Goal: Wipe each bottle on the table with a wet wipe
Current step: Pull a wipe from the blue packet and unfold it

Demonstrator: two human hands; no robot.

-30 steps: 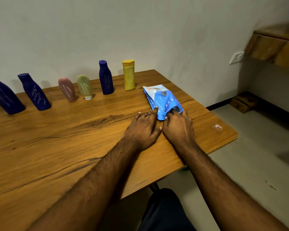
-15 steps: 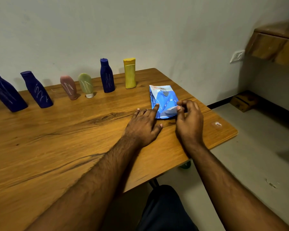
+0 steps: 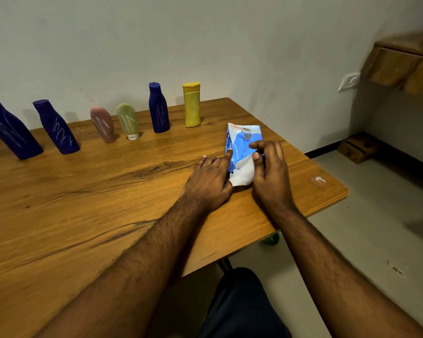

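Observation:
Several bottles stand in a row along the wall: a dark blue bottle (image 3: 11, 129), a second blue bottle (image 3: 56, 128), a pink tube (image 3: 102, 124), a green tube (image 3: 128, 121), a third blue bottle (image 3: 158, 108) and a yellow bottle (image 3: 192, 104). A blue wet wipe pack (image 3: 242, 140) lies on the wooden table (image 3: 83, 203) near its right end. My left hand (image 3: 211, 181) presses flat on the pack's left edge. My right hand (image 3: 270, 174) pinches a white wet wipe (image 3: 242, 175) that sticks out of the pack's near end.
The table's right edge is close to my right hand, with grey floor beyond. A small clear sticker (image 3: 318, 180) lies near the table's right corner. A wooden shelf (image 3: 401, 67) hangs on the right wall above a wall socket (image 3: 348, 81).
My right hand peeled the pack open and drew a white wipe out toward me. My left hand stayed pressed on the pack.

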